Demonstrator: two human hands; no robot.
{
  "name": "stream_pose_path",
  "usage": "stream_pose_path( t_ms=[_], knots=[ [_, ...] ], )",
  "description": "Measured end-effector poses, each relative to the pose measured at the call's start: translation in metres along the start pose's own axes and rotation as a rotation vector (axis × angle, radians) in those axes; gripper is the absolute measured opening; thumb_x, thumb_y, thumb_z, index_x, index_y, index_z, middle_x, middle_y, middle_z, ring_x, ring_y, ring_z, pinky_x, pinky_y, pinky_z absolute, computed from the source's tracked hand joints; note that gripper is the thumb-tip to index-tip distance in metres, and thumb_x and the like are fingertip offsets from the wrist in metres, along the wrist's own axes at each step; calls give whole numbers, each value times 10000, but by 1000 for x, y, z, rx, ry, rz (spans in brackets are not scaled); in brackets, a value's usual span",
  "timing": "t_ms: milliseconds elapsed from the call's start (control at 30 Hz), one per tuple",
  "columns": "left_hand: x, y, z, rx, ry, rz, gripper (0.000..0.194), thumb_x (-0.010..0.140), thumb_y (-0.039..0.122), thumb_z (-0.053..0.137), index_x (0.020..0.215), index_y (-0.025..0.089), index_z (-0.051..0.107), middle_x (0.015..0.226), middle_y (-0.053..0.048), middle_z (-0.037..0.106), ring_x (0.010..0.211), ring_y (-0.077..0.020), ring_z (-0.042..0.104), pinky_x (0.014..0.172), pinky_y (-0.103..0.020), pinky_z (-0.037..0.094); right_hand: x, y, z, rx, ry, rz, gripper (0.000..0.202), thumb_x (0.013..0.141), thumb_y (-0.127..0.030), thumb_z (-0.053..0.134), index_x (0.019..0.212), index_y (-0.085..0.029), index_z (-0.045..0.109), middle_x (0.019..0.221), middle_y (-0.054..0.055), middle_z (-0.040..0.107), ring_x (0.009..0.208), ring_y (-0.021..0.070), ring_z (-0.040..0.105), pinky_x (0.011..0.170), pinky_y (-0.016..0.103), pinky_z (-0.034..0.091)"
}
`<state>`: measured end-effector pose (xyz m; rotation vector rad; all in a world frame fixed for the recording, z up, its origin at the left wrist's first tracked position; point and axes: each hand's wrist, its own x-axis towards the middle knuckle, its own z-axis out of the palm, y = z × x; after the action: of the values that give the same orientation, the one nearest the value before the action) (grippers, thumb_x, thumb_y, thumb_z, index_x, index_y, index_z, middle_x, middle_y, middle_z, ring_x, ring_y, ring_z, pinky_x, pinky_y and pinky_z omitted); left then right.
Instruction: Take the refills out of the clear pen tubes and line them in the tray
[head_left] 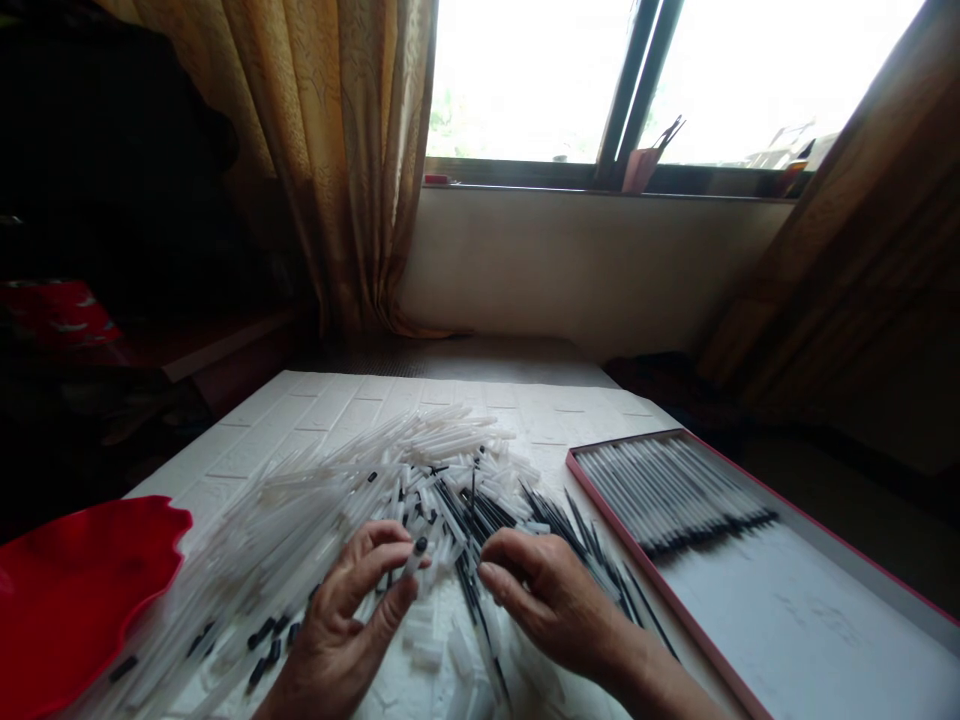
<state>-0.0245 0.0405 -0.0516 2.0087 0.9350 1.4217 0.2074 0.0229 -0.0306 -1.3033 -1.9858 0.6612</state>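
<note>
Between thumb and fingers, my left hand point(352, 610) pinches a short translucent cap point(414, 558) with a black end. To its right, my right hand point(551, 600) is closed, thumb against the index finger, around a thin dark refill point(473, 490) that points upward. Under and between the hands lie many black refills point(480, 610) and short translucent caps point(427, 655). Long clear tubes point(300, 520) are heaped behind and left of my left hand. Small black plugs point(262, 632) lie beside that hand.
A red-rimmed tray point(720, 655) at the right holds a row of assembled pens point(675, 490). At the left edge is a red scalloped dish point(82, 600). The white brick-patterned table point(315, 400) reaches toward the curtain point(352, 150) and window.
</note>
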Motion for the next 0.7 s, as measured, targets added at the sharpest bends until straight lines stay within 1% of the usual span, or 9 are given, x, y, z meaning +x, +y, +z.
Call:
stream_pose_path(
  t_ms=[67, 133, 233, 300, 333, 400, 467, 600, 700],
  knots=[
    [0, -2, -2, -152, 82, -146, 119, 840, 366, 729, 948, 314, 728, 912, 6, 736, 861, -167, 682, 759, -237, 559, -1, -3, 3, 14, -30, -18, 171, 878, -249, 516, 777, -189, 639, 661, 5, 638, 596, 132, 578, 577, 224, 404],
    [-1, -3, -3, -265, 161, -332, 188, 784, 428, 775, 909, 292, 742, 863, 12, 740, 709, -134, 648, 643, -204, 541, -3, -5, 6, 51, -68, -33, 142, 859, -236, 548, 878, -181, 678, 756, 29, 695, 648, 143, 618, 627, 234, 447],
    [-2, 3, 1, -442, 161, -498, 267, 765, 489, 777, 899, 263, 727, 688, 36, 684, 553, -91, 565, 548, -180, 484, -5, -5, 13, 115, -102, -58, 295, 827, -210, 604, 1115, -175, 660, 934, 57, 729, 728, 148, 655, 730, 256, 491],
    [-2, 11, 5, -535, 118, -551, 299, 769, 508, 769, 903, 248, 705, 599, 51, 625, 541, -94, 563, 560, -191, 469, -6, -4, 16, 136, -96, -82, 413, 811, -195, 627, 1224, -172, 618, 982, 65, 726, 761, 151, 660, 768, 266, 496],
    [-2, 15, 7, -558, 98, -571, 312, 763, 513, 773, 895, 240, 699, 590, 51, 616, 549, -100, 573, 564, -197, 462, -6, -4, 17, 140, -91, -95, 406, 816, -196, 625, 1221, -171, 625, 967, 65, 726, 765, 155, 658, 762, 266, 496],
    [-1, 21, 8, -572, 62, -603, 322, 754, 513, 780, 882, 230, 695, 617, 40, 637, 575, -112, 590, 564, -206, 450, -5, -2, 17, 150, -77, -104, 286, 848, -212, 596, 1114, -168, 688, 874, 58, 726, 731, 157, 644, 709, 258, 489],
    [1, 23, 5, -580, -19, -627, 334, 754, 527, 771, 870, 223, 697, 630, 26, 653, 596, -128, 600, 566, -216, 448, -4, 0, 14, 197, -66, -75, 210, 888, -240, 559, 984, -164, 729, 770, 45, 707, 657, 146, 619, 635, 242, 475],
    [9, 15, -7, -566, -251, -609, 377, 781, 573, 718, 869, 207, 723, 636, 0, 661, 586, -125, 586, 558, -209, 450, -1, 5, 3, 360, -56, 64, 239, 911, -310, 551, 906, -143, 722, 656, 18, 651, 541, 116, 561, 530, 214, 447],
    [13, 10, -11, -496, -378, -610, 371, 794, 561, 706, 878, 201, 732, 621, -3, 650, 561, -119, 565, 546, -206, 456, 0, 6, -1, 404, -41, 110, 254, 898, -328, 558, 803, -140, 699, 630, 11, 634, 521, 107, 543, 511, 206, 433]
  ],
)
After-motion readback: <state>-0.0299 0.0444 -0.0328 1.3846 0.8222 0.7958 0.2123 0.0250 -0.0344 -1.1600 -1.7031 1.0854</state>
